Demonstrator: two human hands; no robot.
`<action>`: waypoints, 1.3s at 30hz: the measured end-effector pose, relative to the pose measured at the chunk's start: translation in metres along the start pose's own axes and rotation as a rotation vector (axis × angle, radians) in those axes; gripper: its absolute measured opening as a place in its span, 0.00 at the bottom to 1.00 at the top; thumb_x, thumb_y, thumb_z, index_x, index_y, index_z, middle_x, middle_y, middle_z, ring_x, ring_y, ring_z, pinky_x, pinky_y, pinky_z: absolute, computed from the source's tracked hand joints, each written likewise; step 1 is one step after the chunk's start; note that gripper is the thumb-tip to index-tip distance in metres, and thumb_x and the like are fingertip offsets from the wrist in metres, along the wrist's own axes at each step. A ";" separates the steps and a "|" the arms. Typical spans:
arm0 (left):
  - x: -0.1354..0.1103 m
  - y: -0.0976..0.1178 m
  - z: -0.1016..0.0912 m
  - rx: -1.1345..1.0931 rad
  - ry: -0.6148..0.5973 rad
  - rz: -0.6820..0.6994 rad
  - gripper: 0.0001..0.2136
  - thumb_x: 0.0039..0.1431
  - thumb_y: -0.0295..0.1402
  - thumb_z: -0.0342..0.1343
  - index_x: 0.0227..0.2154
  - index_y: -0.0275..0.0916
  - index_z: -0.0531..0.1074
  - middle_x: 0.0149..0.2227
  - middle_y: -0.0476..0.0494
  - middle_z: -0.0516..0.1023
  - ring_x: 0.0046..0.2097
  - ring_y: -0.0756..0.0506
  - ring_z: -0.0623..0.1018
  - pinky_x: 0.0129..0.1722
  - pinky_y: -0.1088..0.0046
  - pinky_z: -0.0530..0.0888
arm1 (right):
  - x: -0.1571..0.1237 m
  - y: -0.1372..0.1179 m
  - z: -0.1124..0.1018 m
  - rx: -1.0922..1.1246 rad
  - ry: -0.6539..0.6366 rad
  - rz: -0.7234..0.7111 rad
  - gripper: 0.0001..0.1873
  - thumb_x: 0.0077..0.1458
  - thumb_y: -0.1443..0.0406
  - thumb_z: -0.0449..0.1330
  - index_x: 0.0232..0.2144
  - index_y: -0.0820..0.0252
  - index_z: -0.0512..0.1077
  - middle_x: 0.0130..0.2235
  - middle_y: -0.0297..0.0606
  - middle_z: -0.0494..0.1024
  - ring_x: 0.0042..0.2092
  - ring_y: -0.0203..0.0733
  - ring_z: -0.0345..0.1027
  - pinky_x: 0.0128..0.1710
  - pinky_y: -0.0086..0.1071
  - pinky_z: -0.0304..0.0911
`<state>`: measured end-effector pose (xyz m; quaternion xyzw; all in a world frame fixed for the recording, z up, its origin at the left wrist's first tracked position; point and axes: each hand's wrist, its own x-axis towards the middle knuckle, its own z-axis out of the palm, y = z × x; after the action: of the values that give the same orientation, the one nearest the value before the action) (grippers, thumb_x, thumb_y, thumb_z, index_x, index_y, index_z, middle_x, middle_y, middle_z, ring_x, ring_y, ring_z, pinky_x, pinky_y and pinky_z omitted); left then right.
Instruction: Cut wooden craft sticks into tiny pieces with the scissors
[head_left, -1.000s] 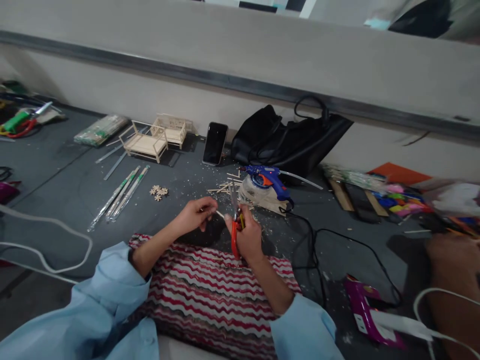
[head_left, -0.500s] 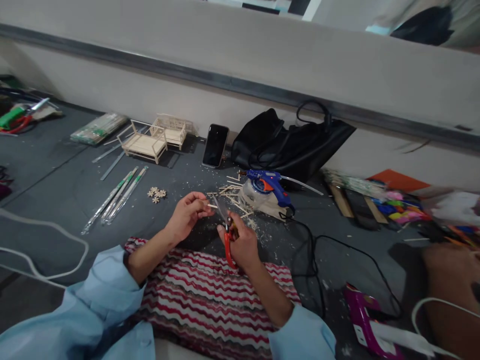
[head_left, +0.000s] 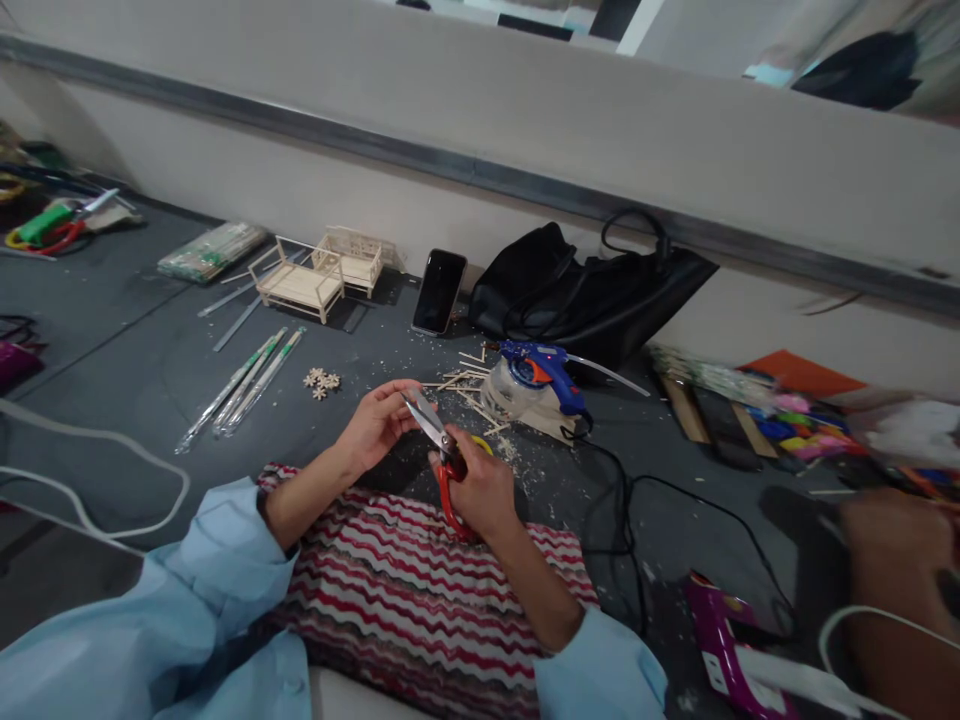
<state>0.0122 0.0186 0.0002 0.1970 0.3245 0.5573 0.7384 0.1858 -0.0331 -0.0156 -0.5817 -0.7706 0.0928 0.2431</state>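
My right hand (head_left: 480, 485) grips scissors (head_left: 431, 420) with red handles. Their blades point up and left, and the tips reach the fingers of my left hand (head_left: 381, 425). That left hand is closed in a pinch on a small wooden stick, now mostly hidden by the fingers and blades. Thin wooden sticks (head_left: 465, 378) and pale shavings lie just beyond. A blue glue gun (head_left: 544, 368) rests on a clear plastic jar (head_left: 506, 393) to the right. Small flower-shaped wooden pieces (head_left: 321, 382) lie left of my hands.
Two miniature wooden furniture pieces (head_left: 300, 288) stand near the wall beside a propped phone (head_left: 439, 290). Wrapped sticks (head_left: 244, 385) lie at left. Behind the glue gun slumps a black bag (head_left: 577, 290). A black cord (head_left: 697, 485) crosses the right side; another person's arm (head_left: 896, 570) is at far right.
The scissors have moved up and left, so their blades now overlap my left fingertips. The stick seen between those fingers before is now mostly hidden. The camera view has shifted slightly.
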 end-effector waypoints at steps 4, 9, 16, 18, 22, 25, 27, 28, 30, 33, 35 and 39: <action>0.001 0.005 -0.001 0.010 -0.029 0.032 0.13 0.45 0.27 0.66 0.37 0.35 0.77 0.26 0.49 0.78 0.28 0.52 0.77 0.35 0.74 0.77 | 0.003 -0.002 -0.003 0.046 0.045 0.097 0.23 0.57 0.54 0.56 0.51 0.56 0.70 0.27 0.33 0.76 0.28 0.37 0.70 0.30 0.28 0.60; -0.003 0.007 -0.001 0.054 -0.135 0.102 0.12 0.48 0.29 0.66 0.38 0.36 0.78 0.26 0.51 0.73 0.26 0.56 0.72 0.27 0.82 0.71 | 0.004 -0.003 -0.005 0.094 0.067 0.130 0.25 0.57 0.52 0.56 0.53 0.57 0.68 0.26 0.31 0.74 0.29 0.37 0.69 0.31 0.28 0.61; -0.010 0.006 0.004 0.113 -0.261 0.081 0.11 0.47 0.33 0.68 0.32 0.34 0.75 0.23 0.51 0.70 0.24 0.56 0.69 0.22 0.82 0.65 | 0.002 -0.006 -0.007 0.107 0.050 0.065 0.25 0.56 0.55 0.57 0.55 0.54 0.67 0.40 0.38 0.78 0.37 0.40 0.71 0.38 0.31 0.64; -0.012 0.005 0.005 0.124 -0.285 0.063 0.12 0.47 0.33 0.68 0.32 0.34 0.74 0.23 0.51 0.70 0.24 0.56 0.69 0.22 0.82 0.64 | 0.002 -0.007 -0.008 0.112 0.035 0.072 0.25 0.55 0.55 0.58 0.55 0.54 0.67 0.38 0.37 0.77 0.36 0.40 0.71 0.37 0.31 0.64; -0.015 0.003 0.008 0.153 -0.296 0.041 0.13 0.47 0.34 0.68 0.31 0.34 0.73 0.22 0.51 0.69 0.23 0.55 0.68 0.22 0.81 0.63 | 0.002 -0.007 -0.010 0.126 0.007 0.079 0.25 0.55 0.56 0.58 0.54 0.54 0.67 0.34 0.35 0.76 0.34 0.40 0.69 0.35 0.30 0.63; -0.016 0.004 0.009 0.178 -0.275 0.029 0.14 0.45 0.35 0.69 0.31 0.34 0.72 0.21 0.52 0.68 0.22 0.56 0.67 0.21 0.81 0.62 | 0.003 -0.007 -0.010 0.130 -0.021 0.080 0.25 0.55 0.56 0.57 0.54 0.54 0.67 0.33 0.35 0.75 0.33 0.39 0.69 0.35 0.30 0.62; -0.017 0.004 0.010 0.202 -0.267 0.028 0.14 0.45 0.36 0.69 0.31 0.35 0.72 0.20 0.53 0.67 0.21 0.56 0.65 0.21 0.81 0.61 | 0.003 -0.008 -0.011 0.134 -0.032 0.084 0.25 0.55 0.56 0.57 0.54 0.54 0.67 0.32 0.35 0.75 0.33 0.39 0.68 0.34 0.30 0.62; -0.017 0.004 0.010 0.216 -0.265 0.032 0.15 0.45 0.37 0.68 0.31 0.35 0.72 0.20 0.54 0.67 0.21 0.56 0.65 0.20 0.81 0.60 | 0.003 -0.008 -0.011 0.136 -0.035 0.085 0.25 0.55 0.56 0.57 0.54 0.55 0.66 0.32 0.35 0.75 0.33 0.39 0.68 0.34 0.30 0.62; -0.017 0.003 0.010 0.247 -0.268 0.049 0.15 0.46 0.38 0.68 0.32 0.35 0.71 0.19 0.54 0.66 0.20 0.56 0.64 0.20 0.81 0.59 | 0.003 -0.008 -0.011 0.139 -0.042 0.085 0.25 0.55 0.56 0.57 0.54 0.55 0.66 0.32 0.35 0.75 0.32 0.39 0.68 0.33 0.30 0.62; -0.016 0.003 0.008 0.304 -0.281 0.097 0.14 0.49 0.39 0.66 0.32 0.36 0.71 0.20 0.55 0.65 0.20 0.57 0.63 0.19 0.81 0.57 | 0.003 -0.007 -0.011 0.143 -0.048 0.079 0.24 0.55 0.55 0.57 0.53 0.55 0.66 0.33 0.35 0.75 0.32 0.38 0.67 0.33 0.30 0.62; -0.015 0.003 0.007 0.355 -0.296 0.137 0.14 0.51 0.40 0.64 0.32 0.36 0.71 0.21 0.55 0.65 0.20 0.57 0.62 0.19 0.81 0.56 | 0.003 -0.005 -0.011 0.158 -0.055 0.077 0.23 0.55 0.55 0.56 0.52 0.55 0.67 0.34 0.34 0.75 0.31 0.38 0.67 0.33 0.30 0.62; -0.015 0.006 0.006 0.513 -0.304 0.257 0.14 0.50 0.41 0.64 0.33 0.36 0.72 0.25 0.52 0.69 0.24 0.55 0.66 0.24 0.80 0.62 | 0.003 -0.003 -0.012 0.220 -0.080 0.099 0.23 0.55 0.56 0.57 0.52 0.54 0.66 0.31 0.32 0.74 0.30 0.37 0.66 0.31 0.29 0.61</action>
<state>0.0100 0.0066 0.0127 0.4971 0.3127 0.5103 0.6282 0.1883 -0.0325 -0.0034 -0.5847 -0.7353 0.2117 0.2694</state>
